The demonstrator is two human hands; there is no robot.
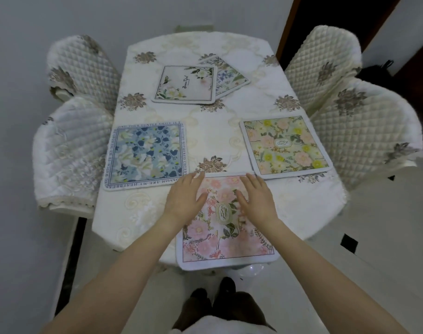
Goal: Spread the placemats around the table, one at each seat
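Observation:
A pink floral placemat [223,244] lies at the near end of the table [205,131], its front edge hanging over the rim. My left hand [185,200] rests flat on its left part and my right hand [257,200] flat on its right part, fingers spread, gripping nothing. A blue floral placemat [145,154] lies at the left side. A yellow-and-pink placemat [286,145] lies at the right side. Farther back a white placemat with green leaves [185,84] lies partly on top of another floral placemat [232,78].
Quilted cream chairs flank the table: two on the left [68,150] [82,68] and two on the right [365,133] [324,61]. A cream embroidered cloth covers the table. Pale floor lies around, with a dark doorway [326,18] at the back right.

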